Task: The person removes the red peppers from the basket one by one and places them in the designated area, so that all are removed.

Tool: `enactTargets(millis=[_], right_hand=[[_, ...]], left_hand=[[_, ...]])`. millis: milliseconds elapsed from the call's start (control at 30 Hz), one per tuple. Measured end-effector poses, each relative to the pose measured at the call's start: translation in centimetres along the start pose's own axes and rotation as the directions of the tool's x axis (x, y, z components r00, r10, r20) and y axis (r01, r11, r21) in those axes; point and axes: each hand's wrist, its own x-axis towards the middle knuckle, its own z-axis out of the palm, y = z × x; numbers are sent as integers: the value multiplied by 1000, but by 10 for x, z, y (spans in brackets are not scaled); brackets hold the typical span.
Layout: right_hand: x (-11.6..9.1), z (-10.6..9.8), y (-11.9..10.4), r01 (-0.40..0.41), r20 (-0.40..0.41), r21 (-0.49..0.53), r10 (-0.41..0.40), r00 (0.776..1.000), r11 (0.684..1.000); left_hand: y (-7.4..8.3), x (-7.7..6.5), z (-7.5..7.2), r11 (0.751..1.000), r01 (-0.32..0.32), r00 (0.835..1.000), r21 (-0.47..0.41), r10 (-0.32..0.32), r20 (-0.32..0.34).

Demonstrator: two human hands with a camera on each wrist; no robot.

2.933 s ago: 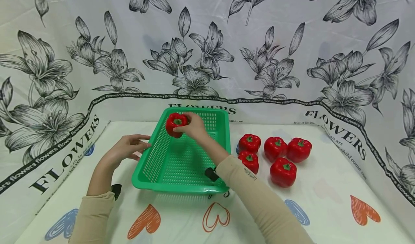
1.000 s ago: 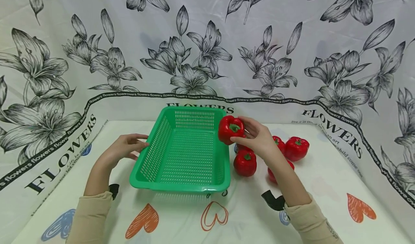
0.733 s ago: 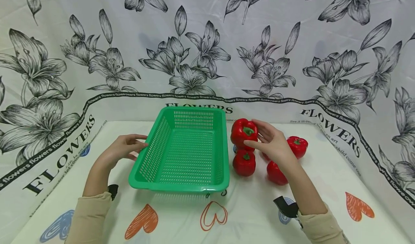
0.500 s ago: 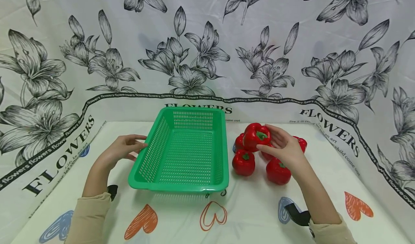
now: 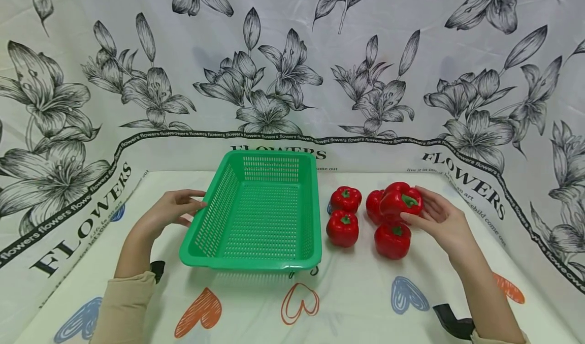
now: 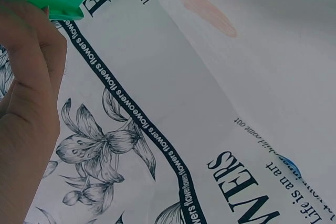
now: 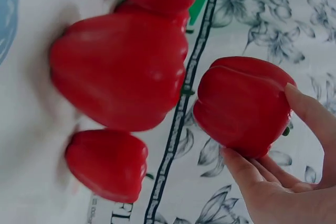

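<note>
My right hand point(image 5: 441, 219) pinches a red bell pepper point(image 5: 394, 204) between thumb and fingers, over the right side of a group of red bell peppers. In the right wrist view this held bell pepper point(image 7: 244, 106) is apart from the others, its green stem partly showing at the right. Several more sit on the table, among them a near bell pepper point(image 5: 393, 241) and a left one point(image 5: 343, 228). At the left, my left hand point(image 5: 166, 212) has its loosely bent fingers touching the left rim of a green perforated plastic basket point(image 5: 250, 265), whose inside holds nothing.
The basket stands left of the peppers, its right rim close to the nearest ones. A white cloth point(image 5: 347, 303) printed with hearts covers the table. Behind it rises a flower-printed backdrop point(image 5: 320, 110) with a black lettered band.
My right hand has carried the bell pepper from above the basket to the right, over the other bell peppers. My left hand stays at the basket's left rim.
</note>
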Motion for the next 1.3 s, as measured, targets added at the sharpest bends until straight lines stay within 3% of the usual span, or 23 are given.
enactTargets(millis=[533, 1000, 1300], right_hand=[[-7, -29, 48, -66, -101, -36, 62, 993, 997], [0, -30, 74, -210, -76, -123, 201, 977, 970], [3, -26, 86, -227, -27, -138, 226, 974, 964]], left_hand=[[-2, -1, 0, 1000, -2, 1000, 6, 2, -4], [0, -1, 0, 1000, -1, 1000, 3, 1, -8], [0, 0, 0, 1000, 1, 1000, 2, -1, -8]])
